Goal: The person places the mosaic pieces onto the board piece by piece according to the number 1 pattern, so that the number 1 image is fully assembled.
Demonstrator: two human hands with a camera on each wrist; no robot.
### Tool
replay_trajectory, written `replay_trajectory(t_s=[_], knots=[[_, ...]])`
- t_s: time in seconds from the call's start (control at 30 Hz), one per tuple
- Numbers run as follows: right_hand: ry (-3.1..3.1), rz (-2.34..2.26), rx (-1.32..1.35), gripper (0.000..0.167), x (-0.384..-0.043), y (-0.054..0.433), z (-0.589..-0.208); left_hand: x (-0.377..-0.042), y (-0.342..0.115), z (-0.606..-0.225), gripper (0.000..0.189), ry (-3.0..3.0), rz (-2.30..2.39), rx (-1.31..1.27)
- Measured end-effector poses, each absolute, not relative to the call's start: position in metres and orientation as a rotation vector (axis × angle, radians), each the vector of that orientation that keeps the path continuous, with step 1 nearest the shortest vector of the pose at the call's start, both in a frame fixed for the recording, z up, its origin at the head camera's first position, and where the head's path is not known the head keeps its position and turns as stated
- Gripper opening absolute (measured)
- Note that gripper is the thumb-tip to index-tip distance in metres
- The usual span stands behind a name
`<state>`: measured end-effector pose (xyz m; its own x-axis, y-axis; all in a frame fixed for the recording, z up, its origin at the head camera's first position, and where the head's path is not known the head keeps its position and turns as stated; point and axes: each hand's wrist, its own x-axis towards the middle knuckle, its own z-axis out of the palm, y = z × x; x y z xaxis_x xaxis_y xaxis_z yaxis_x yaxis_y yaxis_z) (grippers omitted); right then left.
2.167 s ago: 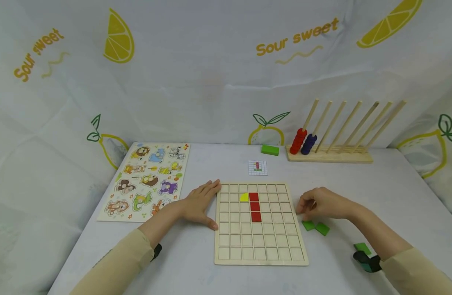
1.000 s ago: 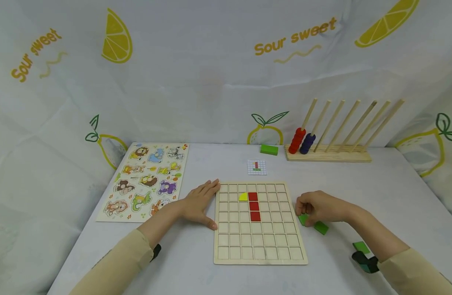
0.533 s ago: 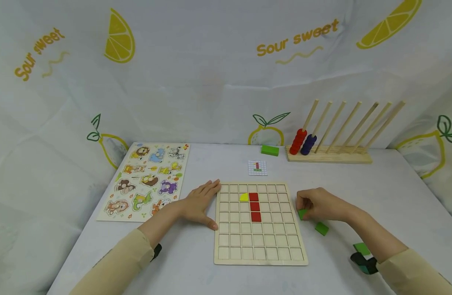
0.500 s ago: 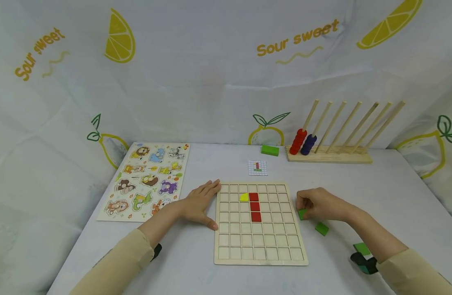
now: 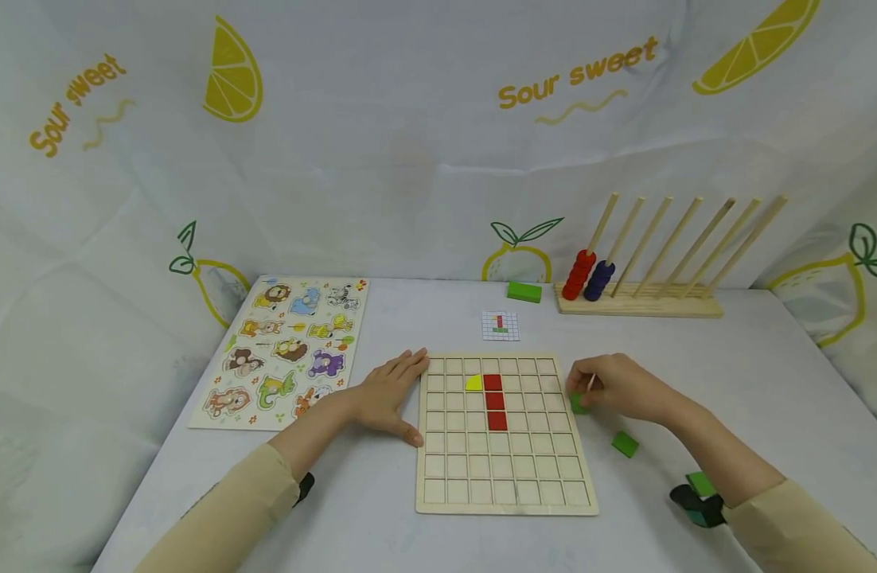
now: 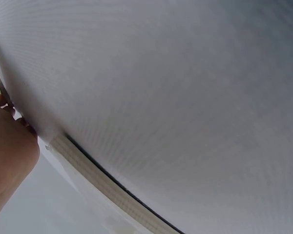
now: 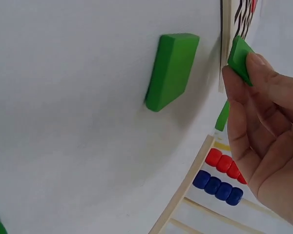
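"One green piece (image 7: 240, 57): where is it?"

"Just beside the right edge of the wooden grid board (image 5: 492, 469), pinched between the right hand's (image 5: 620, 387) thumb and fingers. They have it by one end, which leaves much of it exposed. I can't tell whether it touches the board."

"And the left hand (image 5: 383, 400)?"

"Spread and relaxed along the board's left edge, gripping nothing; I'd guess that steadies it."

"What sits around them?"

"On the board, three red squares (image 5: 495, 401) in a column, a yellow piece (image 5: 474, 384) left of the top one. Nearer the right hand, a loose green block (image 5: 625, 444), probably within easy reach. Beyond the board, a printed card (image 5: 500, 326), presumably placed there to stay visible."
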<state>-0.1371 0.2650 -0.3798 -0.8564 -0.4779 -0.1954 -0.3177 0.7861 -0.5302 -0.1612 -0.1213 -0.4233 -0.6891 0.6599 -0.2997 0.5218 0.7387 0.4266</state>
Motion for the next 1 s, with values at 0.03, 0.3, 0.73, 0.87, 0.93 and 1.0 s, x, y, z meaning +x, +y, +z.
replay_trajectory(t_s=[0.03, 0.3, 0.73, 0.87, 0.93, 1.0], knots=[[2.670, -0.704, -0.598, 0.014, -0.137, 0.264, -0.379, -0.161, -0.121, -0.423, 0.123, 2.503, 0.428, 0.900], [2.678, -0.798, -0.633, 0.011, -0.136, 0.252, -0.376, -0.161, -0.121, -0.423, 0.124, 2.503, 0.435, 0.900], [2.583, -0.955, -0.645, 0.013, -0.131, 0.223, -0.387, -0.162, -0.121, -0.425, 0.125, 2.512, 0.408, 0.888], [2.532, -0.985, -0.668, 0.012, -0.128, 0.212, -0.391, -0.162, -0.121, -0.425, 0.125, 2.514, 0.410, 0.891], [2.509, -1.005, -0.689, 0.012, -0.127, 0.206, -0.392, -0.162, -0.121, -0.424, 0.125, 2.514, 0.420, 0.894], [2.495, -1.028, -0.705, 0.012, -0.126, 0.201, -0.393, -0.162, -0.121, -0.425, 0.125, 2.514, 0.424, 0.894]])
